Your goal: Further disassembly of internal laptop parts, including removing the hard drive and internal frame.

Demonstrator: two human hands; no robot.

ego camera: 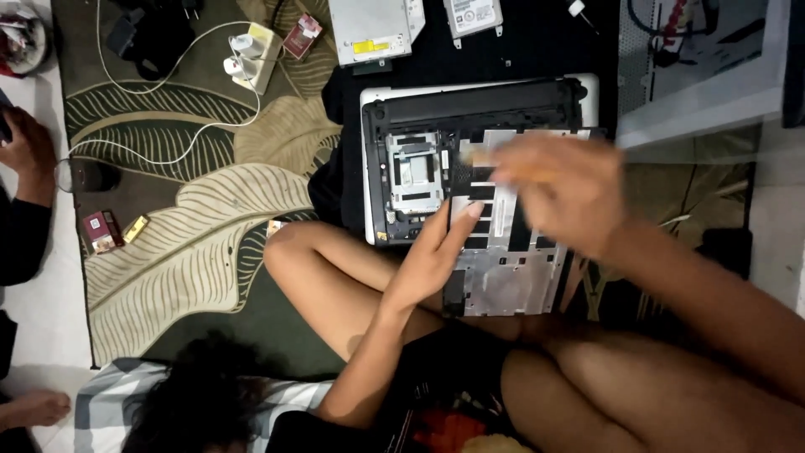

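Small red packet (101, 231) on the leaf-patterned rug (193, 252) far left, yellow label on a silver drive (369, 29) up top, left hand (436, 252) flat, fingers spread on the opened laptop's (470, 168) loose panel (503, 268), right hand (562, 189) blurred above, grip unclear.

Laptop (478, 109), centre of frame: white outer shell, black inner frame, bare silver metal bay left of centre. Cover panel (511, 268) below it: silver-grey with black slots. Rug (184, 252), left half: dark olive-brown ground, large cream leaves with fine dark veining. White cable (168, 155) looping across it, white power strip (251, 54) at upper left. Small boxes: dark red (102, 231) at left edge of rug, another red one (302, 35) at top. Two silver drives (369, 29) on black cloth (537, 42), top centre. Floor (42, 302) at far left: white. Lower left: grey-and-white checked fabric (109, 398)
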